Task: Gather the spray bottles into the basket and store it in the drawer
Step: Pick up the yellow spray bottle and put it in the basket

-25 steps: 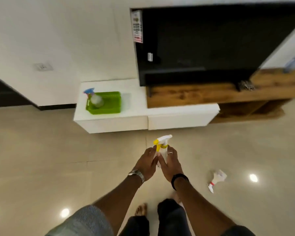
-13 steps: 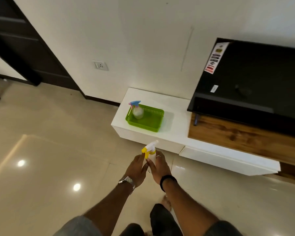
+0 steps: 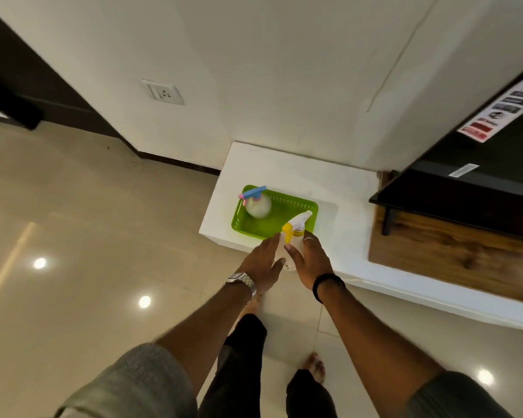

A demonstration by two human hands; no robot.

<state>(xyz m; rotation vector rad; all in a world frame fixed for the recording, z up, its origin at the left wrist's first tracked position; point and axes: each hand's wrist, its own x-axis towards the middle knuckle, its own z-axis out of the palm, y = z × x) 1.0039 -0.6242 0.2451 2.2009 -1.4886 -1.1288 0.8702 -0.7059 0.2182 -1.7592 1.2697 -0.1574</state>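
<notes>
A green basket (image 3: 302, 206) sits on the low white cabinet (image 3: 287, 170). Inside it, at the left end, stands a round spray bottle with a blue and pink nozzle (image 3: 256, 203). Both my hands hold a white spray bottle with a yellow trigger (image 3: 295, 229) upright just in front of the basket's near rim. My left hand (image 3: 261, 263) presses its left side and my right hand (image 3: 310, 260) wraps its right side. The bottle's body is mostly hidden between my palms.
A black TV (image 3: 480, 164) stands on a wooden shelf (image 3: 453, 251) to the right. A wall socket (image 3: 163, 92) is on the white wall. Glossy beige floor tiles (image 3: 73, 267) spread to the left. My legs and bare feet show below.
I have walked closer to the cabinet. The yellow-trigger bottle, held in both hands, has come up to the basket's near edge. The bottle lying on the floor is out of view.
</notes>
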